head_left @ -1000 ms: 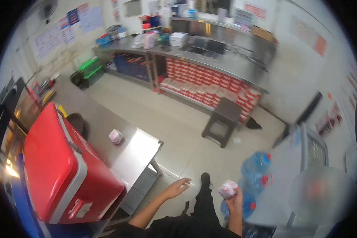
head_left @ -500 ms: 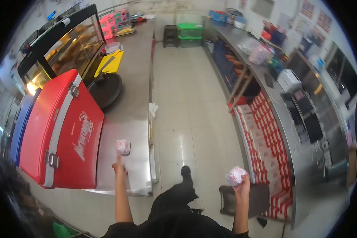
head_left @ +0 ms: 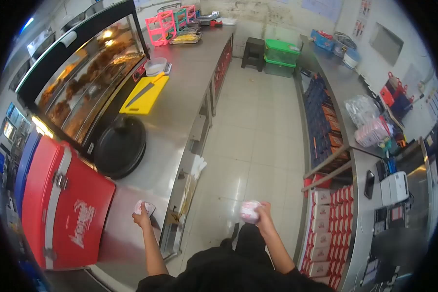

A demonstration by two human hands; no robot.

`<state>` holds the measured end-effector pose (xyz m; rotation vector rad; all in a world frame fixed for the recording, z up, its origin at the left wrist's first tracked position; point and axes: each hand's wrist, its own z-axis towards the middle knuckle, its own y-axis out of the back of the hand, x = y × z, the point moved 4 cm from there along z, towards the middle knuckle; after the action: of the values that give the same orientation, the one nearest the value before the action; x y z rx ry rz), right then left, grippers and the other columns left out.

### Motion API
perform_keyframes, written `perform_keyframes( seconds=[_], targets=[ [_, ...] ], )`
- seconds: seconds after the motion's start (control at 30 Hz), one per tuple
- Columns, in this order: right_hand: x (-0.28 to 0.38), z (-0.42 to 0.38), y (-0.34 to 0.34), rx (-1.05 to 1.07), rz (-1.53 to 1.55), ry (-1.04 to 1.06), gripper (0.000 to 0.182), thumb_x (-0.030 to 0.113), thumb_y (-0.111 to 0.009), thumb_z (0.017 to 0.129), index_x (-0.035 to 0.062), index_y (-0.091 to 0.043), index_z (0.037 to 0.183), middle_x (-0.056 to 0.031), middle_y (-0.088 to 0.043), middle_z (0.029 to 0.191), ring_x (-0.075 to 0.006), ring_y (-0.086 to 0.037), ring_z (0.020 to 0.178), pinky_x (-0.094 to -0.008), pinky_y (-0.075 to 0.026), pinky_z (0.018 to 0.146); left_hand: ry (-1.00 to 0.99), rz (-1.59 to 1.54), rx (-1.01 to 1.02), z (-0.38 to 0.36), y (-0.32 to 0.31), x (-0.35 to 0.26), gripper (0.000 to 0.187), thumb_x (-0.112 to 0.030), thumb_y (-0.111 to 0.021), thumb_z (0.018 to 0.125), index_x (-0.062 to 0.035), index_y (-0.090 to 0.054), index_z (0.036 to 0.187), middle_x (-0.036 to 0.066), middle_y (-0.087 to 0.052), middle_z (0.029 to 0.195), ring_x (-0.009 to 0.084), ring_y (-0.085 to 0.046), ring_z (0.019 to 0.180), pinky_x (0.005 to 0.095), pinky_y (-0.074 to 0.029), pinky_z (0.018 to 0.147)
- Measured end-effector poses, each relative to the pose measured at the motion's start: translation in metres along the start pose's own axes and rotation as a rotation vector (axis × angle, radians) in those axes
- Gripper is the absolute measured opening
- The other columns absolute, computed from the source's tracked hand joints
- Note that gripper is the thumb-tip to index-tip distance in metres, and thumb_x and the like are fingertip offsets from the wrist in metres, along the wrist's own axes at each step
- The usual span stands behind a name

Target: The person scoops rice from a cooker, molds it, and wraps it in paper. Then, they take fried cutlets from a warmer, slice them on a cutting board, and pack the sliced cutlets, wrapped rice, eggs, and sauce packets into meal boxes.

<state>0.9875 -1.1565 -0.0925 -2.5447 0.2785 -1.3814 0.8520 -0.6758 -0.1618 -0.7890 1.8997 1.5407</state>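
Note:
My left hand (head_left: 141, 218) is closed around a small food packet (head_left: 146, 206) wrapped in white paper with pink-red print, low over the steel counter (head_left: 124, 207). A second, similar paper-wrapped food packet (head_left: 249, 211) is in my right hand (head_left: 264, 216), held up above the floor with the fingers curled round its right side. Left of my left hand stands a large red cooler box (head_left: 73, 209) with grey straps and white lettering. A round black lid (head_left: 120, 148) lies on the counter beyond it.
A yellow cutting board (head_left: 146, 95) with a knife lies ahead, beside a glass food warmer (head_left: 87, 73). The tiled aisle (head_left: 253, 112) runs between two counters. Stacked red-and-white boxes (head_left: 326, 228) fill the right shelf, with a phone (head_left: 369, 184) and white printer (head_left: 395, 189) above.
My left hand has closed on the packet that lay on the counter. My right hand has brought its packet inward to the left. The view has turned and moved forward along the counter.

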Motion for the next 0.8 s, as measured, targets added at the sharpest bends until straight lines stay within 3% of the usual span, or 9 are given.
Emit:
perform_keyframes(
  seconds=[0.13, 0.17, 0.3, 0.4, 0.5, 0.57, 0.6, 0.7, 0.8],
  targets=[
    [-0.052, 0.211, -0.099, 0.371, -0.057, -0.041, 0.052, 0.004, -0.055, 0.080, 0.0090, -0.021, 0.120, -0.0158, -0.051, 0.102, -0.0262, -0.060, 0.083, -0.0361, -0.055, 0.065, -0.024, 0.140, -0.304, 0.014, -0.077, -0.035, 0.097, -0.067, -0.064, 0.065, 0.0037, -0.040, 0.127, 0.030, -0.045, 0.121, 0.0405, -0.052, 0.106, 0.0482, -0.043, 0.089],
    [-0.015, 0.207, -0.138, 0.570, 0.059, 0.107, 0.049, 0.008, -0.057, 0.083, 0.0095, -0.024, 0.119, -0.0170, -0.050, 0.102, -0.0262, -0.060, 0.086, -0.0412, -0.056, 0.069, -0.119, -0.009, -0.094, 0.003, -0.087, -0.067, 0.095, -0.067, -0.063, 0.066, 0.0043, -0.042, 0.125, 0.030, -0.049, 0.116, 0.0405, -0.054, 0.102, 0.0483, -0.045, 0.087],
    [0.062, 0.211, -0.278, 0.707, -0.518, 1.043, 0.005, 0.008, -0.060, 0.077, 0.0042, -0.063, 0.077, -0.0055, -0.064, 0.084, -0.0165, -0.059, 0.073, -0.0329, -0.047, 0.077, -0.035, 0.156, -0.231, 0.016, -0.127, -0.104, 0.103, -0.073, -0.063, 0.060, 0.0153, -0.046, 0.111, 0.030, -0.058, 0.100, 0.0417, -0.059, 0.091, 0.0473, -0.048, 0.079],
    [0.031, 0.238, -0.362, 1.034, -0.191, 0.684, 0.026, 0.011, -0.057, 0.074, 0.0005, -0.049, 0.097, -0.0120, -0.059, 0.076, -0.0245, -0.057, 0.073, -0.0360, -0.047, 0.070, 0.022, 0.208, -0.071, -0.033, -0.136, -0.181, 0.082, -0.059, -0.058, 0.076, 0.0116, -0.044, 0.116, 0.028, -0.053, 0.113, 0.0400, -0.052, 0.106, 0.0466, -0.042, 0.089],
    [-0.028, 0.267, -0.406, 0.876, -0.573, 0.619, 0.058, 0.017, -0.057, 0.076, -0.0065, -0.029, 0.121, -0.0222, -0.057, 0.089, -0.0338, -0.058, 0.085, -0.0409, -0.047, 0.075, -0.276, 0.268, -0.038, -0.035, -0.176, -0.221, 0.078, -0.058, -0.055, 0.078, 0.0074, -0.043, 0.119, 0.026, -0.049, 0.118, 0.0396, -0.049, 0.109, 0.0497, -0.039, 0.090],
    [-0.015, 0.269, -0.404, 1.128, -0.640, 0.451, 0.058, 0.019, -0.057, 0.076, -0.0074, -0.030, 0.120, -0.0264, -0.055, 0.095, -0.0373, -0.057, 0.087, -0.0431, -0.045, 0.076, -0.435, 0.296, -0.023, -0.034, -0.195, -0.246, 0.075, -0.058, -0.053, 0.079, 0.0046, -0.043, 0.120, 0.024, -0.046, 0.121, 0.0393, -0.047, 0.111, 0.0517, -0.038, 0.091],
    [-0.037, 0.275, -0.413, 1.074, -0.685, 0.685, 0.062, 0.023, -0.058, 0.076, -0.0061, -0.029, 0.121, -0.0246, -0.055, 0.099, -0.0375, -0.055, 0.091, -0.0435, -0.042, 0.080, -0.489, 0.310, -0.014, -0.034, -0.204, -0.256, 0.074, -0.057, -0.052, 0.080, 0.0032, -0.043, 0.121, 0.024, -0.044, 0.122, 0.0392, -0.046, 0.112, 0.0528, -0.037, 0.091],
    [0.001, 0.283, -0.393, 1.021, -0.958, 1.027, 0.037, 0.024, -0.058, 0.077, 0.0003, -0.051, 0.104, -0.0255, -0.043, 0.121, -0.0363, -0.043, 0.113, -0.0471, -0.038, 0.085, -0.658, 0.340, 0.022, -0.040, -0.228, -0.291, 0.070, -0.057, -0.049, 0.082, -0.0009, -0.043, 0.123, 0.022, -0.040, 0.127, 0.0388, -0.042, 0.116, 0.0559, -0.034, 0.092],
    [0.009, 0.348, -0.370, 0.795, -0.699, 1.106, 0.021, 0.017, -0.059, 0.074, 0.0039, -0.063, 0.090, -0.0228, -0.052, 0.110, -0.0397, -0.040, 0.115, -0.0507, -0.035, 0.091, -0.817, 0.347, 0.063, -0.052, -0.253, -0.326, 0.066, -0.056, -0.046, 0.084, -0.0051, -0.043, 0.126, 0.020, -0.036, 0.132, 0.0384, -0.039, 0.119, 0.0590, -0.031, 0.093]
  ],
)
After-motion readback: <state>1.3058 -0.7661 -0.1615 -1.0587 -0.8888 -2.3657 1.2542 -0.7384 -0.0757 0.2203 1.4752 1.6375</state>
